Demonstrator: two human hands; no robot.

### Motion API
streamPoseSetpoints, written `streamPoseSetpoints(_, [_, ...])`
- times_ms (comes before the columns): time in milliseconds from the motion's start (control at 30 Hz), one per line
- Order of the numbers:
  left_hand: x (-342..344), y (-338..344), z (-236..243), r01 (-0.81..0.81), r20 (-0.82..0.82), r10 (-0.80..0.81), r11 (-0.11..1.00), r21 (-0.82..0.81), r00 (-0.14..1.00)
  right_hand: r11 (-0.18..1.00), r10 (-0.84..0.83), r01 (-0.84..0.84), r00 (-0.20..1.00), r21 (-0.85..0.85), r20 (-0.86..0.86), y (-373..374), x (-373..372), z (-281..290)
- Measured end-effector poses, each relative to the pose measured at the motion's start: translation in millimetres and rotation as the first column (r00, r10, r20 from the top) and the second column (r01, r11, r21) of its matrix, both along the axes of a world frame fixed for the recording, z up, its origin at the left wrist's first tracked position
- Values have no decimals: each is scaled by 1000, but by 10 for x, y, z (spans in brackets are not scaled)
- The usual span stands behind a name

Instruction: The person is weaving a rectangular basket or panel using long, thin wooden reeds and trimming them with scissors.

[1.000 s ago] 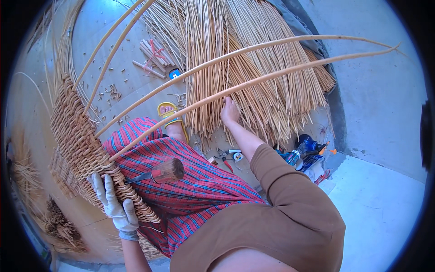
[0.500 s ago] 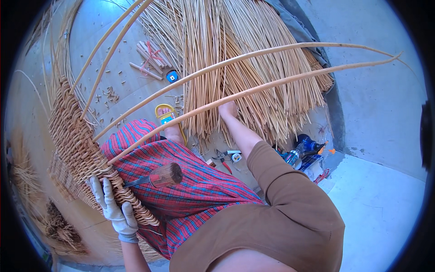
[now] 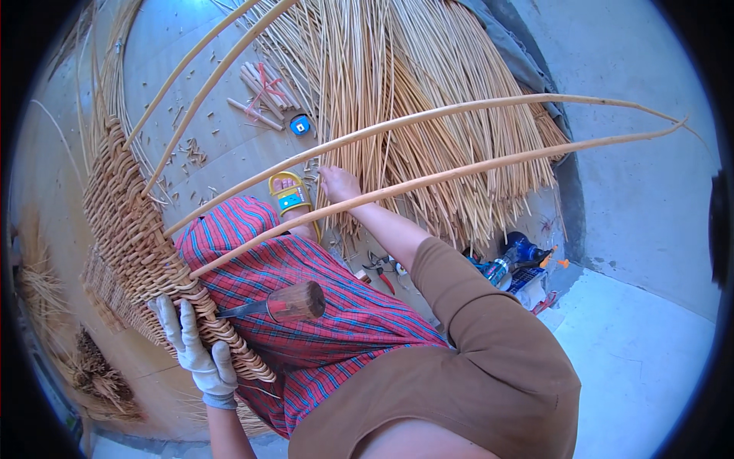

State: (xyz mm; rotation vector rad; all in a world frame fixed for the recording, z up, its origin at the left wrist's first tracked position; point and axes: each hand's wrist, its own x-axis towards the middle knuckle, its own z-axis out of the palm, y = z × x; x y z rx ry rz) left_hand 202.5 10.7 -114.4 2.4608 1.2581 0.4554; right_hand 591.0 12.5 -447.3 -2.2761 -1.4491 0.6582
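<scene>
My left hand [image 3: 200, 359] wears a white glove and grips the lower rim of a woven wicker basket [image 3: 141, 226], two fingers lying along the weave. An awl [image 3: 294, 301] with a thick wooden handle is stuck in the weave beside this hand, its metal shaft partly hidden. Long curved rods [image 3: 459, 164] rise from the basket and arch to the right over my lap. My bare right hand [image 3: 342, 186] is at the left edge of a large spread of peeled willow rods [image 3: 428, 145], fingers a little apart. I see no rod held in it.
Near my yellow sandal [image 3: 289, 195] lie a blue tape measure [image 3: 300, 125] and tied short sticks [image 3: 267, 90]. Pliers [image 3: 384, 277] and a power drill [image 3: 520, 252] are on the floor to the right. Dark bundled stems [image 3: 103, 379] lie at lower left. Cut scraps litter the floor.
My right hand has moved left across the rods to their left edge. The basket, with the awl and my left hand, has shifted slightly right in view.
</scene>
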Motion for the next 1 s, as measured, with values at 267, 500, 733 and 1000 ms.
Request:
streamPoseSetpoints(267, [18,15,35,-7,-17,7,1000,5,1000,876,435,-338,861,-343,265,400,24,-347])
streamPoseSetpoints(500, [5,-5,23,-11,-13,11,1000,19,1000,924,351,-301,913,-236,209,217,137,-329])
streamPoseSetpoints(733, [-64,-23,12,-25,7,24,1000,7,1000,990,-74,79,996,-121,46,-26,263,166])
streamPoseSetpoints(1000, [11,14,35,3,41,-4,1000,14,999,965,-253,-23,173,-260,-952,-616,502,1798])
